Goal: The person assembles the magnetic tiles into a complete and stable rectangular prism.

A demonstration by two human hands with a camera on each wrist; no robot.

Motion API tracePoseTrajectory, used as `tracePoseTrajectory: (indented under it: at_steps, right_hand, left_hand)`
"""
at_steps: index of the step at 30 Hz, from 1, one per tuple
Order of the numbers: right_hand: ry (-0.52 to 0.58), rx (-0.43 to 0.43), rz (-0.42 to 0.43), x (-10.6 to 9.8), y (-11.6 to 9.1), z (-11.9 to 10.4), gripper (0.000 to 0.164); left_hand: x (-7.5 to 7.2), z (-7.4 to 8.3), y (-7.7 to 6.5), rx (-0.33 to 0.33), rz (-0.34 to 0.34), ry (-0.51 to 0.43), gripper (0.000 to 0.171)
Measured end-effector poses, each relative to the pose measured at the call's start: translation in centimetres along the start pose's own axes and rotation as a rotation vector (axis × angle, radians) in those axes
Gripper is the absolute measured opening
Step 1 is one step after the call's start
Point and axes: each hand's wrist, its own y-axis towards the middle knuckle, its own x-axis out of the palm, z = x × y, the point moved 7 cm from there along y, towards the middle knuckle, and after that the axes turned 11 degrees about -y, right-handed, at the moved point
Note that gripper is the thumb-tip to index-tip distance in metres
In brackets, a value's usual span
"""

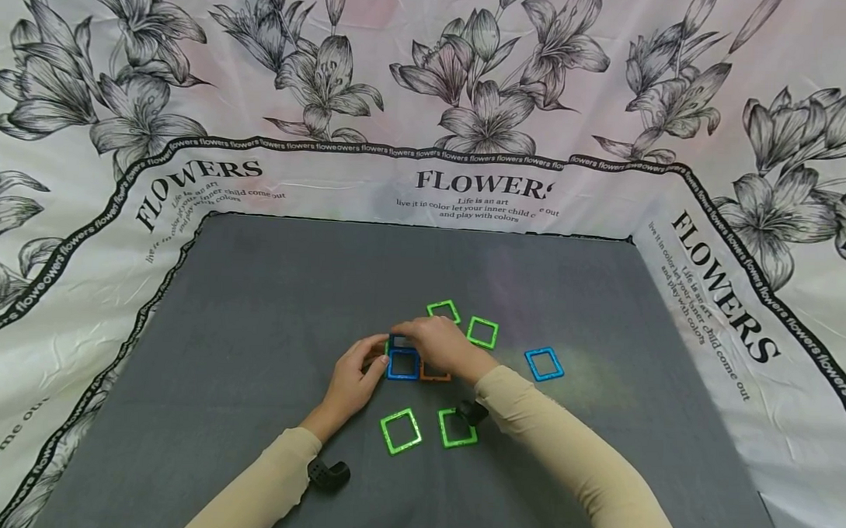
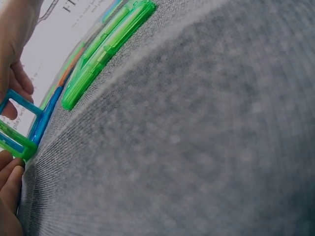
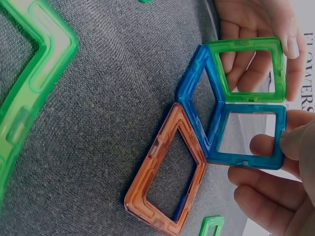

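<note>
Several square magnetic tiles with open middles are in view. A blue tile (image 3: 193,110) lies flat on the cloth, with an orange tile (image 3: 142,183) beside it, edge to edge. On the blue one's edges stand a green tile (image 3: 279,69) and a second blue tile (image 3: 246,163), both raised and meeting at a corner. My left hand (image 1: 352,378) holds the green tile by its outer edge, thumb in front and fingers behind. With thumb and fingers, my right hand (image 1: 448,346) pinches the raised blue tile; in the head view it partly covers the orange tile.
Two green tiles, a left one (image 1: 384,432) and a right one (image 1: 445,432), lie nearer me. Beyond the right hand are a green tile (image 1: 494,335) and another green tile (image 1: 453,308). A blue tile (image 1: 558,363) lies to the right. Grey cloth (image 1: 289,290) covers the table.
</note>
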Motion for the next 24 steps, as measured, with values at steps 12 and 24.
tracePoseTrajectory:
  at_steps: [12,24]
  right_hand:
    - [-0.015,0.004,0.011,-0.16,-0.08,-0.11,0.029]
    - [0.023,0.01,0.008,0.26,-0.17,-0.02,0.03]
  left_hand:
    - [0.14,0.08,-0.05,0.031,-0.007,0.021,0.038]
    - [0.12,0.05,-0.2,0.049,-0.006,0.029,0.039]
